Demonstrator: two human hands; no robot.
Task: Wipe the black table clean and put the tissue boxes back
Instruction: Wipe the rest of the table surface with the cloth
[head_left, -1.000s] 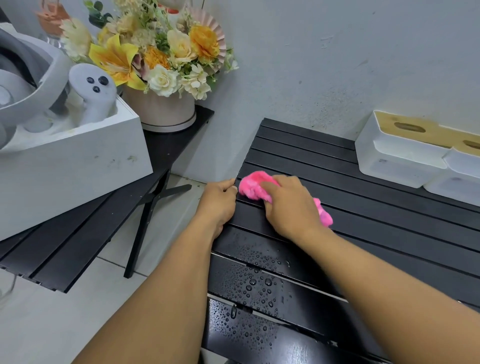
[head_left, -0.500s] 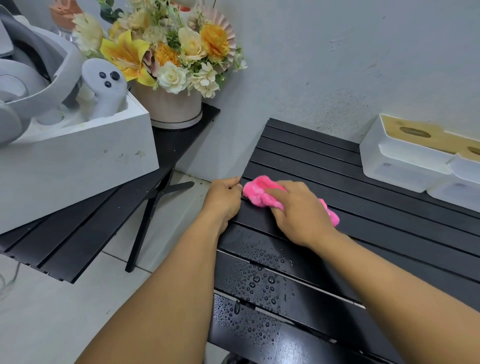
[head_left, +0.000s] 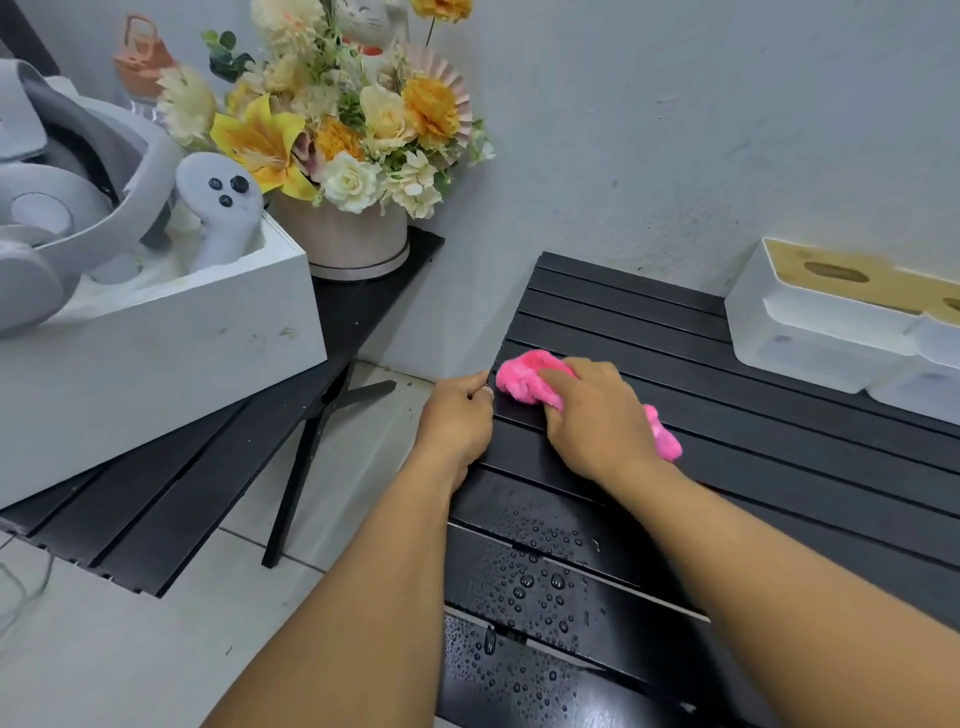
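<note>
The black table (head_left: 805, 457) is wet at its near left corner; white tissue boxes (head_left: 815, 338) sit far right. My right hand (head_left: 592, 421) presses down, grip clasping a pink cloth (head_left: 524, 382); my left hand (head_left: 457, 421) clasps the left edge

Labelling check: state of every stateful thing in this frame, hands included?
black table: near slats wet with droplets, far slats dry-looking
pink cloth: bunched on table under right hand
right hand: grips cloth
left hand: grips table's left edge
tissue boxes: on table, far right
</note>
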